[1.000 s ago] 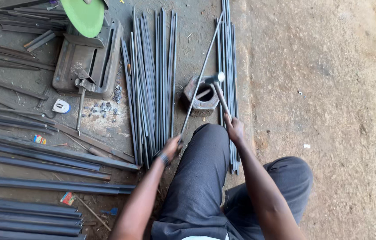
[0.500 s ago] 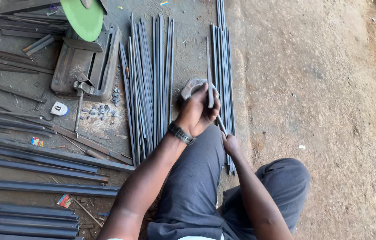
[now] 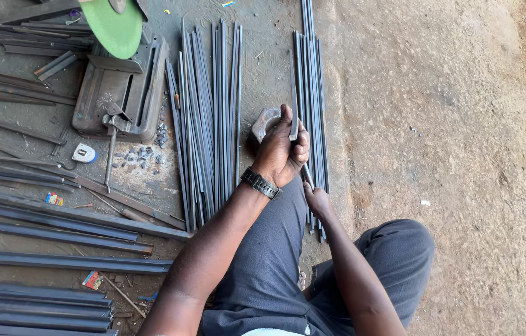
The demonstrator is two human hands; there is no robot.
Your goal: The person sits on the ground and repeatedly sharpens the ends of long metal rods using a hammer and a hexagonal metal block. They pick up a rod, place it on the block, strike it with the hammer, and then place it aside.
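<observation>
The left hand (image 3: 281, 152) lies over the metal ring block (image 3: 265, 123), closed round a thin rod (image 3: 294, 121); the right hand (image 3: 317, 200) sits just behind it, nearer the body, on the same rod; a bundle of rods (image 3: 208, 112) lies left of the block; a narrower bundle (image 3: 310, 74) lies right of it; the cut-off saw (image 3: 120, 87) stands further left; a tape measure (image 3: 83, 153) lies beside its base; long bars (image 3: 57, 224) lie crosswise at far left.

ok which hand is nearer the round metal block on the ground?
Left. The left hand rests right against the round metal block, gripping a thin rod; the right hand sits lower, apart from it.
</observation>
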